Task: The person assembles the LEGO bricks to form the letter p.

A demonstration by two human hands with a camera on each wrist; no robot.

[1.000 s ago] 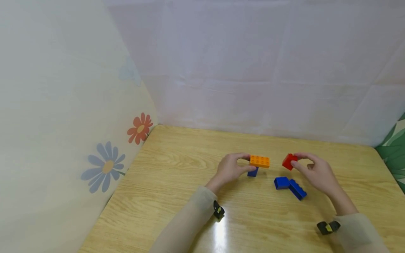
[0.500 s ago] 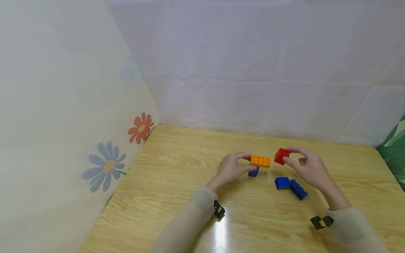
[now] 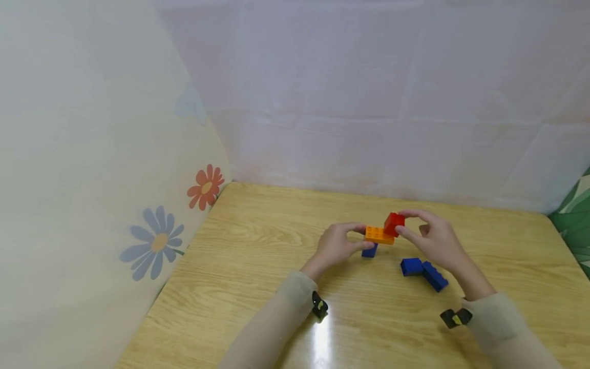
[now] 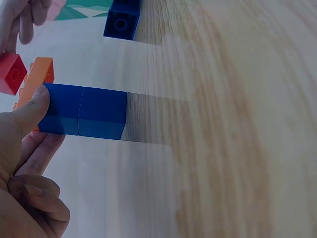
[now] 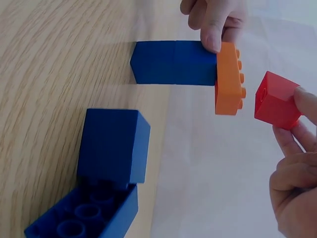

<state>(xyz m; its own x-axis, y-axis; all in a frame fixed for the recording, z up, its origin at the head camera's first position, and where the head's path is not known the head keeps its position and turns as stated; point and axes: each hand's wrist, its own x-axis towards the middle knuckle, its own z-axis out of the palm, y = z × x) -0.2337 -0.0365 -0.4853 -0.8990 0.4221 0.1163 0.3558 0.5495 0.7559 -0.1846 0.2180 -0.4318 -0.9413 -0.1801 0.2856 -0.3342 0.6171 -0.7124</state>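
Wood-grain table [image 3: 258,287] | blue stack [image 4: 86,111] under orange brick [image 5: 228,77] is pinched by left hand [image 3: 335,246] | red brick [image 5: 277,99] is pinched by right hand [image 3: 435,240], apart but nearer orange brick than before

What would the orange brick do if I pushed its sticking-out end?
The orange brick might tip, since it overhangs the narrow blue stack. The left hand pinching near the top would probably steady it. Straight edges suggest it's stiff, so bending seems unlikely.
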